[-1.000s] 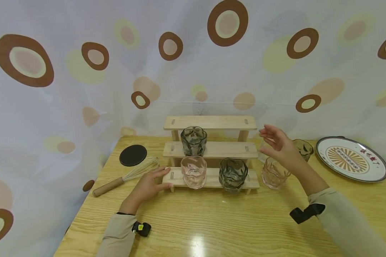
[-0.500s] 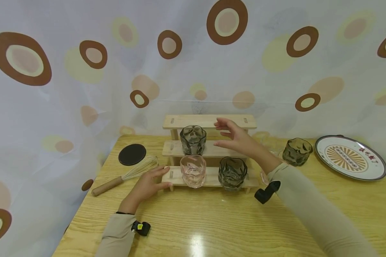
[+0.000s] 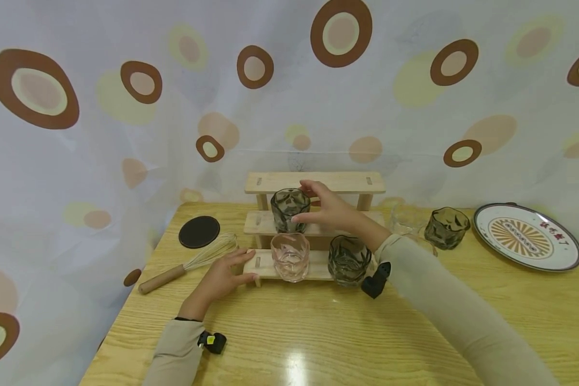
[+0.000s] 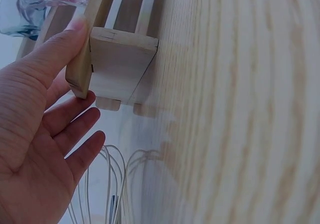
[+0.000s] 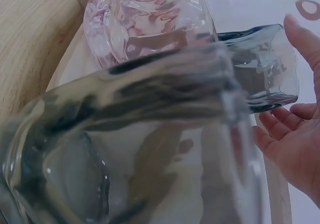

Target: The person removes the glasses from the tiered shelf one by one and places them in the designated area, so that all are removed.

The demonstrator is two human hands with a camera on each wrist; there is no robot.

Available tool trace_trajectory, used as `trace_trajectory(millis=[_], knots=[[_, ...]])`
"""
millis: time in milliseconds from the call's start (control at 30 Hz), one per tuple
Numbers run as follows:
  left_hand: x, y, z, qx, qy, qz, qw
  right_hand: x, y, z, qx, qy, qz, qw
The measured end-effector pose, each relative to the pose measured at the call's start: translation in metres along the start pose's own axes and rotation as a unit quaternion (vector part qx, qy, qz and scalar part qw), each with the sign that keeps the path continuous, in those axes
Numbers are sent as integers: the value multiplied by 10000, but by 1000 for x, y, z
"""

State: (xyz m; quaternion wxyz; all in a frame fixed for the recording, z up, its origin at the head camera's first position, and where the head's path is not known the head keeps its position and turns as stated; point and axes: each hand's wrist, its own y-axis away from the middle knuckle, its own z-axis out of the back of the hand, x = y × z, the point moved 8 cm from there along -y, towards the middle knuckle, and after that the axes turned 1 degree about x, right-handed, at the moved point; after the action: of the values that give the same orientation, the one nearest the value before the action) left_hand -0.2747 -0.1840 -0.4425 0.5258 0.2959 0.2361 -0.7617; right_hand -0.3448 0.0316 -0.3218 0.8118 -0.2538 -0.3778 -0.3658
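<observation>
A three-tier wooden rack [image 3: 318,184] stands at the table's middle. On its middle tier is a grey glass [image 3: 289,210]; my right hand [image 3: 305,203] reaches it with fingers spread beside its right side, thumb low, gripping nothing. A pink glass [image 3: 290,256] and another grey glass [image 3: 349,260] sit on the lowest tier. In the right wrist view that nearer grey glass [image 5: 125,149] fills the front, with the pink glass [image 5: 145,23] behind it. My left hand [image 3: 251,265] rests against the rack's lower left end [image 4: 117,68], thumb on it and fingers straight.
A wire whisk [image 3: 188,264] and a black coaster [image 3: 199,231] lie left of the rack. Right of it stand a clear glass [image 3: 405,217] and an olive glass [image 3: 446,228], then a patterned plate [image 3: 527,236]. A spotted curtain [image 3: 125,134] hangs close behind.
My right hand has swept left from the glasses on the right side of the table, across the rack, to the grey glass on the middle tier. The left hand has stayed put.
</observation>
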Motion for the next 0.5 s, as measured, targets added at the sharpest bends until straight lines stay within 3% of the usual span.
trace_trajectory(millis=[500], knots=[[-2,0,0,1,-5,35,10000,0,-6,-8,115,70,-81,9999]])
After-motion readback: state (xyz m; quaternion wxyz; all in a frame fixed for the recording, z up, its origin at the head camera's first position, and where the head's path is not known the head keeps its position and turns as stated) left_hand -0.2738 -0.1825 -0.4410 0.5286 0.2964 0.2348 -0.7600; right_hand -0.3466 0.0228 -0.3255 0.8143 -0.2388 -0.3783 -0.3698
